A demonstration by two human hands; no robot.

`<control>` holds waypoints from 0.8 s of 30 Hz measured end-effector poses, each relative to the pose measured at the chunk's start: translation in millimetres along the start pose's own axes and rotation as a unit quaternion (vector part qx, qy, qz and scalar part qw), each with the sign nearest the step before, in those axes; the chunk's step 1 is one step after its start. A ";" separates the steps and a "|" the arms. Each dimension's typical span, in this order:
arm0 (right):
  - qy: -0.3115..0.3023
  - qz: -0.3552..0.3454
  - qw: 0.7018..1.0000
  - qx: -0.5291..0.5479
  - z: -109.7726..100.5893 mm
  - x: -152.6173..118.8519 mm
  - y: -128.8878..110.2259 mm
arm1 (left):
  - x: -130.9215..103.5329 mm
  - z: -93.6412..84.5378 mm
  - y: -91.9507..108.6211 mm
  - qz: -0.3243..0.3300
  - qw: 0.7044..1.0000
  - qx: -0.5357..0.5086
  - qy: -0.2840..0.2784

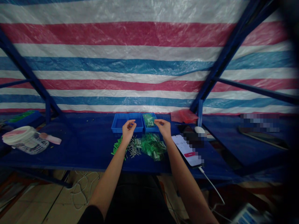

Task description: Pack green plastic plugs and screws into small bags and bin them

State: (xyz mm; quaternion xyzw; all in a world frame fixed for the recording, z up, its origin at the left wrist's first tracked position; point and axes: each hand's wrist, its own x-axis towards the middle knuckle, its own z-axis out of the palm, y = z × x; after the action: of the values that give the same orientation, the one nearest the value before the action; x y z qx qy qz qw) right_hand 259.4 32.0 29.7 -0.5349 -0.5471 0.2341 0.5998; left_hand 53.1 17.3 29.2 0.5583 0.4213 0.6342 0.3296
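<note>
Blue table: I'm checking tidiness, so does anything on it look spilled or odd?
Green pieces and screws lie loose on the table, outside the blue trays; that looks somewhat untidy. No damage stands out.

Loose green plugs [116, 145], silver screws [134, 147], heaped packets [153, 147]

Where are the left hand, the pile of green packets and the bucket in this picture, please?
Left hand [128, 129]: head view, the middle of the hand.
Green packets [154, 147]: head view, the middle of the pile.
Bucket [32, 143]: head view, the side wall below the rim.
</note>
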 end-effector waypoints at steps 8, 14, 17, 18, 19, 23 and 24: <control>0.041 0.001 0.977 -0.211 -14.0 2.2 4.2 | -1.4 2.1 1.0 -0.007 1.000 0.016 -0.017; 0.022 -0.031 0.943 -0.331 -5.4 -5.5 -4.8 | -3.3 3.6 -0.2 -0.004 0.997 0.050 -0.065; 0.012 -0.053 0.933 -0.357 -1.6 -8.2 -4.3 | -5.7 4.3 1.2 -0.004 0.993 0.074 -0.097; 0.009 -0.057 0.930 -0.362 -0.9 -8.7 -3.8 | -6.5 4.5 1.7 -0.002 0.990 0.084 -0.109; 0.004 -0.061 0.929 -0.366 -0.5 -9.0 -3.2 | -7.3 4.6 2.0 0.001 0.988 0.097 -0.122; -0.007 -0.079 0.923 -0.376 -0.4 -8.9 -2.2 | -9.7 3.9 2.9 0.022 0.971 0.169 -0.168; -0.006 -0.081 0.924 -0.374 -0.3 -8.9 -2.1 | -10.1 3.1 3.8 0.027 0.964 0.192 -0.179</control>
State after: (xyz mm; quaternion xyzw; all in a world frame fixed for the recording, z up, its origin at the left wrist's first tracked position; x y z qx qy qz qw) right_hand 256.5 23.5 28.1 -0.6728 -0.6400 -0.0331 0.3696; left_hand 58.0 7.2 28.3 0.7271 0.4540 0.4394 0.2686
